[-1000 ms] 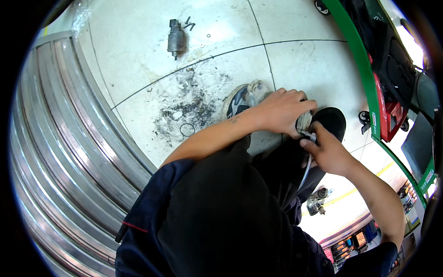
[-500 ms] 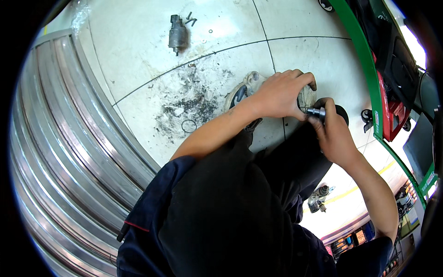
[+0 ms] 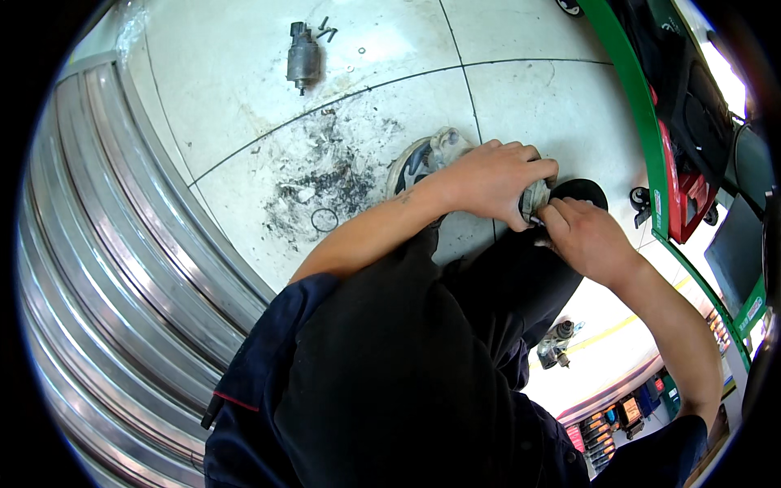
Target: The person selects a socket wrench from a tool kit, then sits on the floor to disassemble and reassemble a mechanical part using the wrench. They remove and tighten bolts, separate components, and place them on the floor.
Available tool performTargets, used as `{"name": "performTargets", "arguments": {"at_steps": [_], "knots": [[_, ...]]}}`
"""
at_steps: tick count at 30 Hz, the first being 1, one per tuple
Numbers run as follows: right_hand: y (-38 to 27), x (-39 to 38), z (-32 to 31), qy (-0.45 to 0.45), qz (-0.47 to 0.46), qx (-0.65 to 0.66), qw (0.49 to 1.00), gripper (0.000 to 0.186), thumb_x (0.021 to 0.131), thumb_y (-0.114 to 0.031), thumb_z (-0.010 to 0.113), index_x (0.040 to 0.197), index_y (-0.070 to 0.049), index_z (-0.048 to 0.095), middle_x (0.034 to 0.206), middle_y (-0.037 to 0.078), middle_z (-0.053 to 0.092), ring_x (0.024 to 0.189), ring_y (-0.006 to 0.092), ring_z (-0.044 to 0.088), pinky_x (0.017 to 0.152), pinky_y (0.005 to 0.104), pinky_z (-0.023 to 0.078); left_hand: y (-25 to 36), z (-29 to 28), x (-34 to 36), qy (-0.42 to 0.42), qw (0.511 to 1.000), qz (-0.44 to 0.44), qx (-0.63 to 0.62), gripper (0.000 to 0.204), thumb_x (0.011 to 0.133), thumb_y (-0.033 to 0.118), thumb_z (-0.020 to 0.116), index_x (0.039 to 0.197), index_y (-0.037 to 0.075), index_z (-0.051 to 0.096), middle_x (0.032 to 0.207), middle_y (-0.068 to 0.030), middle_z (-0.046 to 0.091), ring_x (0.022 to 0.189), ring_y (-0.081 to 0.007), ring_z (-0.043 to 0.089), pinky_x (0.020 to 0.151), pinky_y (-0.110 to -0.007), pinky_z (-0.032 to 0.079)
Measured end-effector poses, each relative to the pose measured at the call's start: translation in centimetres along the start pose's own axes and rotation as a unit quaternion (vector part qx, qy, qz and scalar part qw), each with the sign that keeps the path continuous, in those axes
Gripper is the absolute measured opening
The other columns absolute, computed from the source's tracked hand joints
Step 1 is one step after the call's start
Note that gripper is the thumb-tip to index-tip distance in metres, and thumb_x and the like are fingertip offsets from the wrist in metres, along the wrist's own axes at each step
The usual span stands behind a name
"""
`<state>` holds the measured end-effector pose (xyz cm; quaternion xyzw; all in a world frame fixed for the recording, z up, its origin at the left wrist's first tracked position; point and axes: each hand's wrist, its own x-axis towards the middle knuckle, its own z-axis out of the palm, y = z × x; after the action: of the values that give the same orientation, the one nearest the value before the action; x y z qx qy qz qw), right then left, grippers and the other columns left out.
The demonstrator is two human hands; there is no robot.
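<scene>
My left hand (image 3: 496, 183) is wrapped over a dirty, pale metal part (image 3: 534, 195) above my dark-clad legs, beside my shoes. A grey sneaker (image 3: 404, 172) shows behind my left wrist. My right hand (image 3: 582, 232) has its fingers bent and pressed together at the near right side of that part, on a small silver piece (image 3: 537, 221) mostly hidden by the fingers. A grey cylindrical motor-like part (image 3: 303, 63) lies on the tiled floor beyond, with dark bolts (image 3: 324, 31) and small washers (image 3: 361, 50) beside it. A thin black ring (image 3: 325, 220) lies on a sooty patch of floor.
A ribbed metal shutter (image 3: 138, 211) fills the left side. On the right stand a green frame (image 3: 655, 163) with wheels and a red object (image 3: 691, 203). Another metal assembly (image 3: 557, 343) lies on the floor beyond my right leg. Tools (image 3: 610, 419) show at the lower right.
My right hand rose toward the held part, then turned slightly down and right. The silver cylinder seen between its fingers half a second ago is now mostly covered.
</scene>
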<state>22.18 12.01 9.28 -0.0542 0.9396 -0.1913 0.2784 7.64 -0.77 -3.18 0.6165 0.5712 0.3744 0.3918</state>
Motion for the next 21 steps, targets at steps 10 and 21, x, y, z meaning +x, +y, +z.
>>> {"name": "performTargets", "arguments": {"at_steps": [10, 21], "knots": [[-3.1, 0.6, -0.7, -0.07, 0.375, 0.601, 0.703, 0.027, 0.107, -0.025, 0.053, 0.115, -0.003, 0.041, 0.094, 0.009, 0.054, 0.081, 0.0192, 0.064, 0.072, 0.0375, 0.061, -0.1, 0.2, 0.1, -0.005, 1.0, -0.004, 0.002, 0.066, 0.063, 0.032, 0.085, 0.12, 0.016, 0.056, 0.109, -0.0129, 0.061, 0.107, -0.0341, 0.061, 0.086, -0.047, 0.047], [-3.4, 1.0, -0.9, -0.117, 0.321, 0.458, 0.821, 0.037, 0.103, -0.02, 0.059, 0.121, 0.006, 0.04, 0.102, 0.027, 0.063, 0.085, 0.0341, 0.07, 0.079, 0.0429, 0.056, 0.6, 0.3, -0.8, -0.041, 0.999, 0.002, 0.002, 0.066, 0.063, 0.032, 0.084, 0.12, 0.015, 0.056, 0.109, -0.0126, 0.059, 0.107, -0.0334, 0.059, 0.088, -0.043, 0.045]]}}
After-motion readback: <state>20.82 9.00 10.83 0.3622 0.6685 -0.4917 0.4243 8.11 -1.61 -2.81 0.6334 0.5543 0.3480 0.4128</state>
